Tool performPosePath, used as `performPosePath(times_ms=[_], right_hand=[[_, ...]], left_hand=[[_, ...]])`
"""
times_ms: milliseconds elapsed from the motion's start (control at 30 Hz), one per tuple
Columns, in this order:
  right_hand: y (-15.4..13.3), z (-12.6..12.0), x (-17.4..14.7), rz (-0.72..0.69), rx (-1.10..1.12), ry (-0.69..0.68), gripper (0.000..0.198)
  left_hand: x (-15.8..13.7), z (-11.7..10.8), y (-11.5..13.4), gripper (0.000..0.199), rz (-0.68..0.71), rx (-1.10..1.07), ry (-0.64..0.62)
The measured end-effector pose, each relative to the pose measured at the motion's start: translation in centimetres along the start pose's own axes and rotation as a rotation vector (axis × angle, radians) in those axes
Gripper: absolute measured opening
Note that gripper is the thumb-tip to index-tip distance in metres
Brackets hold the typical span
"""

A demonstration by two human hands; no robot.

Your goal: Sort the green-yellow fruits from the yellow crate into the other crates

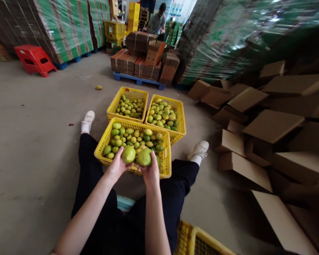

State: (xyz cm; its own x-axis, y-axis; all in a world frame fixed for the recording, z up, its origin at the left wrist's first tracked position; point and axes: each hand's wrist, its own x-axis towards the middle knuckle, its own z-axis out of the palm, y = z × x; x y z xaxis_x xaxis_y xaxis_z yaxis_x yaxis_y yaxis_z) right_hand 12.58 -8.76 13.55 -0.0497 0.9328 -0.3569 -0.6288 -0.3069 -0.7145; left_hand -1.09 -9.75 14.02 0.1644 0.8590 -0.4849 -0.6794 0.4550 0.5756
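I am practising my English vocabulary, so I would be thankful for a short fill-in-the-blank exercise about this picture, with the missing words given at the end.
1. Together, the left hand and the right hand hold ____ large green fruits.
2. Between the white shoes, ____ yellow crates of fruit stand close together.
3. The stool near the upper left corner is ____ in colour.
4. The pile of cardboard boxes spreads along the ____ edge of the picture.

Missing words: two; three; red; right.
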Motion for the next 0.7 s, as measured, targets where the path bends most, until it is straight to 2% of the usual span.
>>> performPosePath(times_ms=[67, 167, 233, 300, 433, 533, 600, 700], right_hand=[[0.1, -0.1, -0.1, -0.143, -0.087, 0.066, 0.041], [0.0, -0.3, -0.3, -0.438, -0.282, 0.114, 0.050], [-0.1, -0.4, -0.5, -0.584, -0.394, 0.093, 0.056], [-0.2, -0.6, -0.7, -0.658, -0.474, 0.066, 0.059], [-0.6, -1.2, -0.9, -0.756, -0.636, 0.021, 0.056], [-1.0, -1.6, -1.0, -0.819, -0.752, -0.006, 0.049], [-1.3, -1.7, -1.2, -0.807, -0.735, -0.018, 0.052], [-1.6, -1.5, -1.5, -0.731, -0.579, -0.032, 0.057]], left_hand=[[-0.2, 0.2, -0.1, 0.053, 0.054, 0.062, 0.019], [-0.7, 0.4, -0.3, 0.055, 0.352, 0.220, 0.094], [-1.1, 0.4, -0.4, 0.064, 0.550, 0.322, 0.071], [-1.3, 0.3, -0.4, 0.070, 0.639, 0.404, 0.005], [-1.5, -0.2, 0.1, 0.063, 0.712, 0.543, -0.031], [-1.6, -0.4, 0.3, 0.059, 0.756, 0.548, -0.022], [-1.7, -0.4, 0.4, 0.059, 0.711, 0.509, -0.036], [-1.8, -0.2, 0.5, 0.063, 0.616, 0.432, -0.062]])
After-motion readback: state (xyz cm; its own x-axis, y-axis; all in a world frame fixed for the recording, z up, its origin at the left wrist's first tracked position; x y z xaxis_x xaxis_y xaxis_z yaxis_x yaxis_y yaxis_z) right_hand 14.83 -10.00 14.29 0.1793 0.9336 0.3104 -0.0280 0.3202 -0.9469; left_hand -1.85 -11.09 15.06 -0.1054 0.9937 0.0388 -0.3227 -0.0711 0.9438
